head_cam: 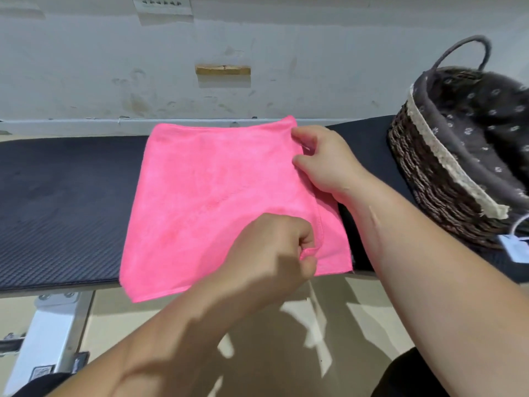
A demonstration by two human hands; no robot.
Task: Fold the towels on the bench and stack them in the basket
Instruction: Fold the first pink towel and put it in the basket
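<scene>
Left hand, low centre of frame, was curled tight and pinched a hem of the pink towel near its lower right corner. Right hand, centre right, had bent fingers gripping the towel's right edge by the upper corner. Towel lay doubled and mostly flat on the black bench, mid frame, near edge just past the bench lip. Wicker basket with a grey patterned liner stood on the bench at far right, apart from the towel.

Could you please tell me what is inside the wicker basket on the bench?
Inside the wicker basket only its grey printed lining shows, no towel; the near wall and the frame edge hide part of its bottom.
</scene>
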